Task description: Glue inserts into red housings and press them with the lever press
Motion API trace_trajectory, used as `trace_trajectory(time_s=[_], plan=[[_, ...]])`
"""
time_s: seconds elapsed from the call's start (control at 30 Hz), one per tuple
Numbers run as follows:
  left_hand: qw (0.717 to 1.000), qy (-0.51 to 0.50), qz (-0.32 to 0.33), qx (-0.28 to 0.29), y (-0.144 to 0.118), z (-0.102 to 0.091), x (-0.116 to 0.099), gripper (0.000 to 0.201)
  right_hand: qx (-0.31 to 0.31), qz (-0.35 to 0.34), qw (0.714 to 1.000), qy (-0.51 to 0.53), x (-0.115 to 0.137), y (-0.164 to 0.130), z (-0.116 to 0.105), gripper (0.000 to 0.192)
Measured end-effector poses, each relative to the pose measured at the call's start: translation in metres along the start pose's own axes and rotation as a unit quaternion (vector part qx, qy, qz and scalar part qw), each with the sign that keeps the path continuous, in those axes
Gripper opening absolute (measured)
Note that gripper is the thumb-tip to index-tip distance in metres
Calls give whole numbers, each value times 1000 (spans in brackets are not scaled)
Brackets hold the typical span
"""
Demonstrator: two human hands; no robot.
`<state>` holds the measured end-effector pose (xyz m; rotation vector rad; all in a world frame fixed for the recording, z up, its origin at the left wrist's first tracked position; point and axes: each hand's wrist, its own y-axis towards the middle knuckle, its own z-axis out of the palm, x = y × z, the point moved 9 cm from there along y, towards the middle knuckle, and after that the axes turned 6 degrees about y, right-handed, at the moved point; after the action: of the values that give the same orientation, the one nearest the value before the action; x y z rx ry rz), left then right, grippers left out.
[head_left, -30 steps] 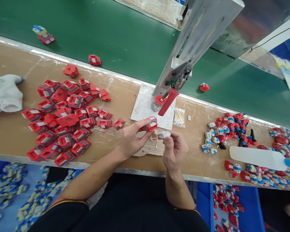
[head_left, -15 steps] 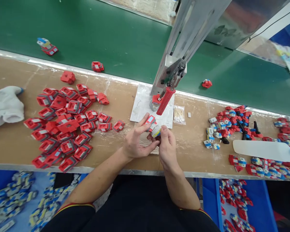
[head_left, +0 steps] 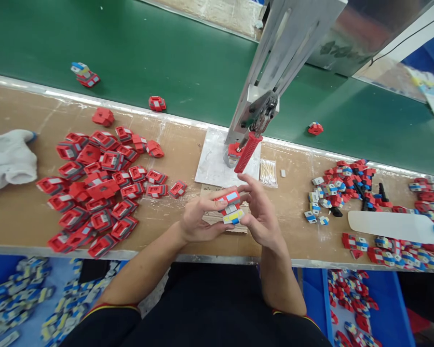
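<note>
Far left of the press [head_left: 271, 91], a white glove [head_left: 9, 156] lies on the brown surface [head_left: 173, 144]. Closer to the press but still left of it there's a big heap of red housings [head_left: 97, 185], with a few strays on the green belt [head_left: 166, 53] behind.

Right in front of the press, below its red handle [head_left: 249, 152], both hands meet over a scrap of cardboard [head_left: 217, 218]. The left hand [head_left: 197, 219] has its grip clamped on a red toy block [head_left: 228, 201], thumb on the near side and fingers wrapped round from the left, holding it up off the surface. Stuck to the bottom of that block is a small grey, yellow and blue part [head_left: 233, 217]. The right hand [head_left: 262, 212] is at the same piece from the right: grip loose, fingers spread and arched over the top, fingertips touching the block rather than squeezing it.

Just right of the press base sits a little bag of cotton swabs [head_left: 268, 171]. Further right, a jumble of small red, blue and white parts [head_left: 342, 185], then a white paddle [head_left: 392, 226] lying flat among more of them.
</note>
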<state>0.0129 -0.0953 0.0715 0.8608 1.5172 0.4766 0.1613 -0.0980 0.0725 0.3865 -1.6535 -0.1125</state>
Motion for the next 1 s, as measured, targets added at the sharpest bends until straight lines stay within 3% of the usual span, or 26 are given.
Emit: trace_trajectory(time_s=[0.1, 0.3, 0.43, 0.5, 0.6, 0.7, 0.83, 0.9, 1.0], plan=[[997, -68, -15, 19, 2, 1, -3, 46, 83, -43, 995, -23, 10, 0, 4, 64], [995, -83, -20, 44, 2, 3, -4, 49, 42, -77, 996, 6, 9, -2, 7, 56], [995, -85, -26, 39, 2, -1, 3, 48, 51, -79, 996, -6, 8, 0, 3, 52], [995, -84, -47, 14, 3, -11, 12, 52, 14, -90, 996, -23, 12, 6, -16, 47], [986, -90, -114, -84, 5, -39, 34, 56, -43, -112, 991, -67, 15, 22, -48, 34], [963, -102, -175, -178, 3, -63, 57, 62, 72, -68, 989, -112, -3, 48, -43, 33], [932, -125, -238, -241, -3, -75, 83, 70, 223, -47, 972, -57, -5, 63, -25, 30], [917, -146, -264, -262, -6, -77, 93, 65, 268, -73, 961, -19, 15, 63, -20, 27], [896, -175, -291, -287, -11, -80, 103, 59, 317, -169, 931, 59, 69, 69, -15, 43]])
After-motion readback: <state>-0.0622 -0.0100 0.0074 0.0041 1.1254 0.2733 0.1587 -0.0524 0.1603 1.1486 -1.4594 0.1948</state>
